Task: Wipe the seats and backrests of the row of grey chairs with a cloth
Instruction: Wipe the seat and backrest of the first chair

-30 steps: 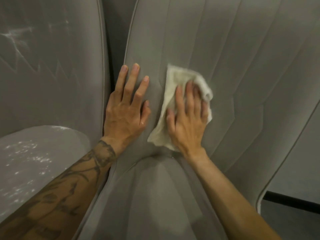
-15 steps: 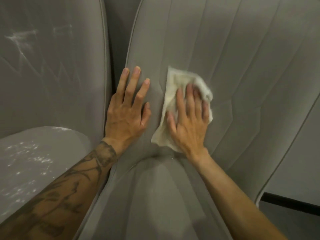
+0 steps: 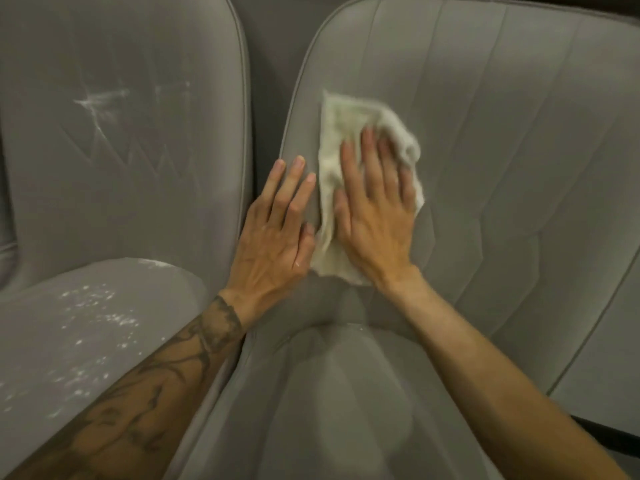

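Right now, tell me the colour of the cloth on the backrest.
Off-white, slightly cream cloth, seen in the head view under the right hand.

Right hand pressing a pale cloth flat against a grey chair backrest, left hand flat beside it, white streaks on the neighbouring chair.

No legible text, label, brand, number or sign on the grey chairs, cloth or tattooed forearm
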Action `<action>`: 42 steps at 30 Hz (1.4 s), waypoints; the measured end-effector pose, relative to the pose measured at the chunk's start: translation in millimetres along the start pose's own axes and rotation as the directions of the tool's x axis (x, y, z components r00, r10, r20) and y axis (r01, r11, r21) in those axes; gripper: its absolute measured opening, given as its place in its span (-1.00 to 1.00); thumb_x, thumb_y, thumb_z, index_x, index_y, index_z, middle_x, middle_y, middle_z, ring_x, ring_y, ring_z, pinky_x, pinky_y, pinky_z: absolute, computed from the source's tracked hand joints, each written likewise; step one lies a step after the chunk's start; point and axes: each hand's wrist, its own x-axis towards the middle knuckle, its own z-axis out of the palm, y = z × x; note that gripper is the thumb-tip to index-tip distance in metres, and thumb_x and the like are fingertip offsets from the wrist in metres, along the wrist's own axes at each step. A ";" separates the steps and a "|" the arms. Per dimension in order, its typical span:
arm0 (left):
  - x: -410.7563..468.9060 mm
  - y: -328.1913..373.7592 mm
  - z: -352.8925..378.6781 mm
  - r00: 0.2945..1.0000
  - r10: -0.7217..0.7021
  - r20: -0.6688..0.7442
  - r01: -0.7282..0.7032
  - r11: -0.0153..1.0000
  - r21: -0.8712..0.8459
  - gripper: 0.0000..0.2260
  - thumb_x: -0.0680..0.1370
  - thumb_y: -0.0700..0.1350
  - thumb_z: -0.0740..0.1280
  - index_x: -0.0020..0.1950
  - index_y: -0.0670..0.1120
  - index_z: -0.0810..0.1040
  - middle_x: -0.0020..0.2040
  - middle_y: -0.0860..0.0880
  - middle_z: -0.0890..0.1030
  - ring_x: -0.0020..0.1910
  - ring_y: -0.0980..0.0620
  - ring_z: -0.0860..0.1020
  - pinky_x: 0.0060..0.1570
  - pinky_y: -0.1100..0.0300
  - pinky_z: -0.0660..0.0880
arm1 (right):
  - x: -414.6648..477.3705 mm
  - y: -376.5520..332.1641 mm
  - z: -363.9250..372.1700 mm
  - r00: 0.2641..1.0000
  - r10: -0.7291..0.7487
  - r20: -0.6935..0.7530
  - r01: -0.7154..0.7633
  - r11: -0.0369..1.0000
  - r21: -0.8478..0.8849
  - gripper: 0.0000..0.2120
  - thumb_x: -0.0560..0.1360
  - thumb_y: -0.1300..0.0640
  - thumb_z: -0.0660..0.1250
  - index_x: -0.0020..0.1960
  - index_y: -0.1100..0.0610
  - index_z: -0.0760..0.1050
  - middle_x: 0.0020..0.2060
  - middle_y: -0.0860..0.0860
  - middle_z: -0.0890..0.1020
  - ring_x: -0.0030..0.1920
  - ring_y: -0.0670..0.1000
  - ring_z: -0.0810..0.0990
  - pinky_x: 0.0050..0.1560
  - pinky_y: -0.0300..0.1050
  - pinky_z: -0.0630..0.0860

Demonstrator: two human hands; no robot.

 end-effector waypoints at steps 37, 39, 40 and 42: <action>-115.8 26.3 -59.2 0.873 -0.357 0.332 0.423 0.893 -0.152 -0.70 0.70 -0.11 0.21 0.41 -0.15 0.48 0.47 -0.05 0.45 0.37 -0.06 0.53 0.31 0.00 0.53 | -24.3 -67.3 9.7 0.998 -0.056 0.005 0.050 0.936 0.349 -0.55 0.74 -0.01 0.07 0.58 0.06 0.35 0.63 0.13 0.23 0.66 0.12 0.13 0.63 0.13 0.00; -122.1 27.5 -59.2 0.867 -0.355 0.349 0.422 0.896 -0.136 -0.77 0.69 -0.14 0.24 0.32 -0.15 0.52 0.45 -0.06 0.45 0.28 -0.07 0.55 0.23 0.05 0.53 | -89.3 -74.2 9.2 0.983 -0.136 0.126 0.061 0.878 0.474 -0.57 0.74 0.00 0.09 0.57 0.07 0.37 0.63 0.11 0.21 0.66 0.11 0.13 0.62 0.14 0.06; -126.9 28.6 -59.4 0.866 -0.341 0.365 0.406 0.907 -0.114 -0.82 0.69 -0.17 0.26 0.25 -0.18 0.54 0.41 -0.09 0.47 0.24 -0.10 0.57 0.21 0.05 0.54 | -117.0 -76.6 6.8 0.969 -0.169 0.181 0.052 0.853 0.520 -0.57 0.73 0.05 0.12 0.58 0.07 0.36 0.63 0.09 0.21 0.66 0.10 0.13 0.62 0.15 0.10; -138.4 30.3 -60.5 0.872 -0.270 0.408 0.319 0.946 -0.055 -0.86 0.66 -0.25 0.31 0.19 -0.25 0.59 0.32 -0.17 0.55 0.29 -0.16 0.57 0.30 -0.04 0.54 | -156.7 -74.4 -1.8 0.933 -0.249 0.261 0.044 0.797 0.603 -0.56 0.70 0.13 0.13 0.57 0.11 0.35 0.61 0.09 0.27 0.64 0.10 0.20 0.57 0.18 0.25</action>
